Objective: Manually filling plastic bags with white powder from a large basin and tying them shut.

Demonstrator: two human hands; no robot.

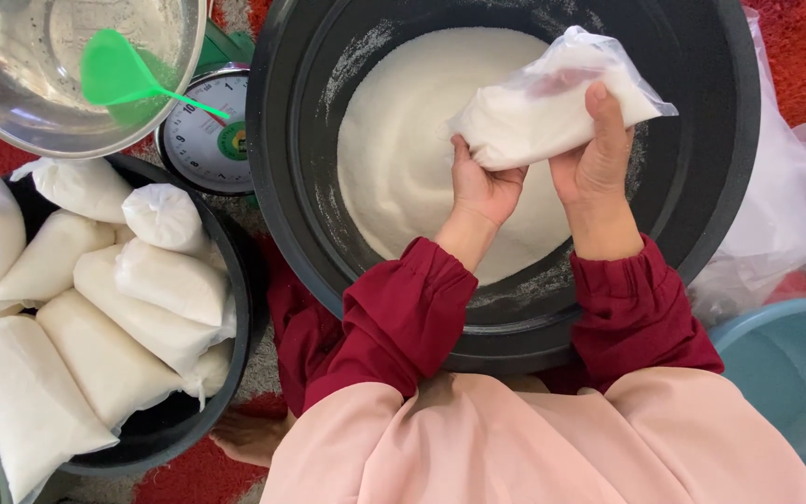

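White powder: a heap of fine white grains (412, 140) fills the bottom of the big black tub (729, 168).
Clear bag: a thin plastic bag (552, 103), partly filled with the same white grains, is held over the tub, lying across both hands and tilted up to the right.
Left hand: the left hand (482, 182) cups the bag's lower end from beneath, fingers curled shut on the plastic.
Right hand: the right hand (599, 149) clamps the bag's middle, thumb pressed on top, the other fingers hidden behind it.
Sleeves: dark red cuffs over a pale pink garment.
Left of the tub: a dial scale (205, 131), a steel bowl (11, 103) holding a green scoop (118, 75), and a dark basin (230, 317) piled with filled white bags (156, 308).
Right edge: loose clear plastic (795, 205) and a teal tub (795, 373).
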